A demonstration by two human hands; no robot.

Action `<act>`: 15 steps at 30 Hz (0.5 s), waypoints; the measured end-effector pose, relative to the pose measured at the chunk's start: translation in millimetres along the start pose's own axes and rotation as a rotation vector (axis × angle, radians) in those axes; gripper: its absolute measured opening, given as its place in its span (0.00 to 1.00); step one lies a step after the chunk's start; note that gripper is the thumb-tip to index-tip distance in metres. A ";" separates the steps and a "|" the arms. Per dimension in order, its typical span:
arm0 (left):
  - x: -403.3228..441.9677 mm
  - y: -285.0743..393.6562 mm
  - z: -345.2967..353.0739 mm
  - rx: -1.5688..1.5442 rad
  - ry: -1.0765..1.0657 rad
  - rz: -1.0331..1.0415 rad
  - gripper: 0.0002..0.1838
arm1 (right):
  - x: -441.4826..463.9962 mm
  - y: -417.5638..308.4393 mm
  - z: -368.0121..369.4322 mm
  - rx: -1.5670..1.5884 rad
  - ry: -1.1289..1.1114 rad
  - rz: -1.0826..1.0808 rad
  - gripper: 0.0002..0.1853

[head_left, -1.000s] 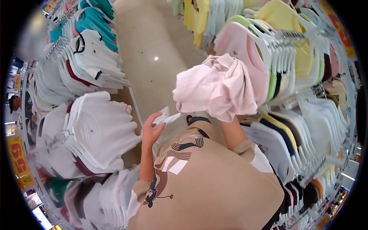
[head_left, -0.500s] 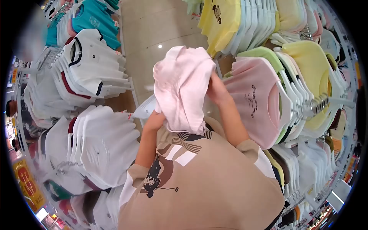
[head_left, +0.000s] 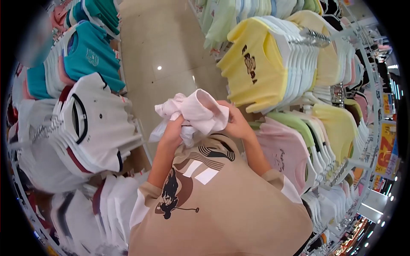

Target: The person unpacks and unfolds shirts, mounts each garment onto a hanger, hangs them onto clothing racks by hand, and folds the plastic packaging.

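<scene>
A bunched pale pink garment is held in front of my chest, between both hands. My left hand has its fingers closed on the garment's lower left part. On the right side, my right hand grips the garment's edge near an open fold. Under the garment, close to my left hand, hangs a whitish translucent piece that looks like thin plastic; how it is held is hidden.
White shirts and teal shirts hang on the left rack. To the right hang yellow shirts and a pink shirt. A tiled aisle floor runs ahead between the racks.
Both hands have come together on the pink garment, which is lower and more tightly bunched. My left hand has taken hold of it. The view has moved forward along the racks.
</scene>
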State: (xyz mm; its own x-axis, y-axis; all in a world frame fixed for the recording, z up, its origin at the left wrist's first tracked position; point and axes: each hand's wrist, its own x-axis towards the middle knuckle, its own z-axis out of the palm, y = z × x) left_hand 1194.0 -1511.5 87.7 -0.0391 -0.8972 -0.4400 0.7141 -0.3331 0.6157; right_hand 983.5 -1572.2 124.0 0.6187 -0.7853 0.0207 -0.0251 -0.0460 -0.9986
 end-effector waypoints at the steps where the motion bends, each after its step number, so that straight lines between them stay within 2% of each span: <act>1: 11.5 9.1 -4.8 0.013 -0.041 0.003 0.20 | 15.3 3.1 -4.7 0.032 -0.054 0.068 0.24; 2: 26.4 22.5 -13.1 0.023 -0.079 0.003 0.20 | 35.3 4.4 -8.1 0.063 -0.109 0.140 0.22; 3: 38.4 32.7 -20.2 0.031 -0.113 -0.001 0.20 | 53.9 1.9 -7.7 0.056 -0.120 0.084 0.18; 6: 68.2 68.2 -25.6 0.044 -0.026 0.002 0.20 | 100.7 10.5 -7.7 0.221 -0.091 0.065 0.18; 7: 74.2 79.6 -21.5 0.049 0.018 0.006 0.21 | 116.0 8.0 -7.8 0.297 -0.011 0.044 0.20; 10: 99.1 103.4 -20.9 0.103 0.088 0.013 0.22 | 156.0 -6.0 -9.9 0.296 0.060 -0.020 0.20; 11: 110.2 109.0 -26.1 0.129 0.081 -0.012 0.22 | 169.2 -17.4 -5.3 0.039 0.069 -0.019 0.16; 14: 147.7 130.4 -39.9 0.139 0.087 -0.075 0.23 | 224.0 -2.7 -22.4 -0.134 -0.034 0.172 0.12; 15: 160.1 139.6 -39.9 0.096 0.108 -0.083 0.24 | 246.9 8.7 -27.8 -0.062 0.084 0.102 0.10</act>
State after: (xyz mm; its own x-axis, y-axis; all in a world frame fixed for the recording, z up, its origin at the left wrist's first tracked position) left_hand 1315.3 -1690.0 77.2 -0.0156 -0.8307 -0.5564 0.6413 -0.4353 0.6319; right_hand 1114.3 -1783.7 121.8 0.5430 -0.8364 -0.0746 -0.1343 0.0012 -0.9909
